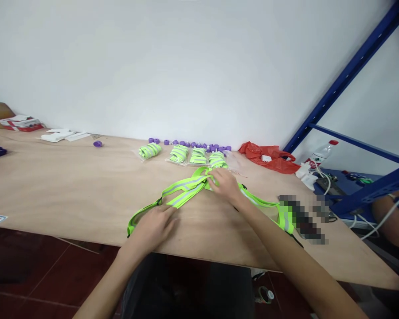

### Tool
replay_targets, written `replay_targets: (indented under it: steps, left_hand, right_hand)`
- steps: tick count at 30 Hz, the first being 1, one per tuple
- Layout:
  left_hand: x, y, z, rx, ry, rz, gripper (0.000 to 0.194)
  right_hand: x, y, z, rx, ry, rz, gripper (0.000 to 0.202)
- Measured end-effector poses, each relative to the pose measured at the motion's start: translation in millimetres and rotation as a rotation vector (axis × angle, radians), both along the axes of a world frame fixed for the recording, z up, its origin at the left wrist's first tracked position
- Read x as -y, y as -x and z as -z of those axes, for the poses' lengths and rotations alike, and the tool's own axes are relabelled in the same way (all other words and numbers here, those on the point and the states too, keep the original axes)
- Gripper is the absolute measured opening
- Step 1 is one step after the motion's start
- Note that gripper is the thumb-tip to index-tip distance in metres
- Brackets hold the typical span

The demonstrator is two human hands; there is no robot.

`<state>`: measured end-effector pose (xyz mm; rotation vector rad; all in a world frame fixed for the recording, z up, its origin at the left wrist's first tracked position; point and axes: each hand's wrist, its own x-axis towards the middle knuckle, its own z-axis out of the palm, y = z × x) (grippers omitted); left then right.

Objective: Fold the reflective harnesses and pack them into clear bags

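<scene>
A neon yellow-green reflective vest (186,184) made of straps with grey stripes and black buckles is spread over the wooden table in front of me. At its middle, where the straps cross, my right hand (223,184) has its fingers closed on the strap. Lower down, my left hand (154,226) lies palm down over the left strap, fingers loosely stretched and apart. My right forearm passes over part of the vest's right side, which runs out to a wider striped end (286,217).
Behind the vest sit several bagged, folded vests (178,153) and a row of small purple rolls (194,145). A red plastic bag (269,158), a bottle (322,154) and a blue metal rack (346,66) stand right. White papers (63,135) lie left. At far right shows another person's arm (394,219).
</scene>
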<state>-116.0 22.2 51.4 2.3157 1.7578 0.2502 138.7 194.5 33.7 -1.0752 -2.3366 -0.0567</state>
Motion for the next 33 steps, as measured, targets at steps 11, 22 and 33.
replay_targets:
  steps: [11,22,33]
  left_hand:
    - [-116.9,-51.4,12.1,0.12,-0.186,0.127,0.044]
    - [-156.0,-45.0,23.6,0.328,-0.229,0.001,0.031]
    - [-169.1,-33.0,41.6,0.436,-0.268,-0.155,0.025]
  right_hand:
    - [2.7,7.2,8.1,-0.126,0.427,0.081,0.05]
    - [5.8,-9.1,38.2,-0.876,0.643,0.157,0.026]
    - [-14.3,-19.3,56.6,-1.273,0.607,0.289,0.036]
